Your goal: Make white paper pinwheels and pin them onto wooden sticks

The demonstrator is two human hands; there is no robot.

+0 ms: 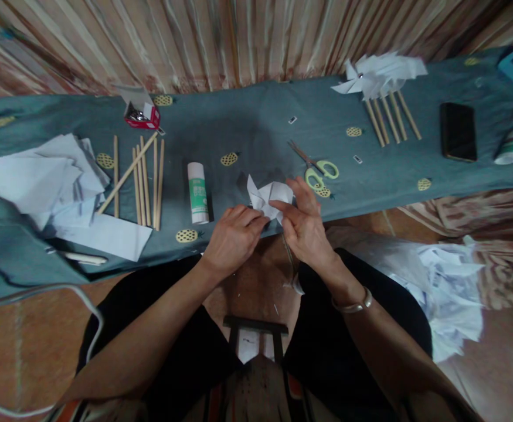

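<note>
A white paper pinwheel (274, 196) with curled blades is between my hands, at the near edge of the cloth-covered table. My left hand (237, 234) pinches its lower left side, fingers closed together. My right hand (305, 225) grips the right side, with the thumb and index finger at the paper and the other fingers curved around its edge. The pinwheel's underside is hidden. A glue stick (198, 193) stands just left of my left hand. Scissors with green handles (321, 170) lie beyond my right hand.
Left are stacked paper sheets (36, 176), several wooden sticks (139, 184) and a red box of metal pins (142, 114). Right are finished pinwheels on sticks (388, 76), a phone (458, 131) and another glue stick (511, 146). A bag of paper scraps (445, 287) sits on the floor.
</note>
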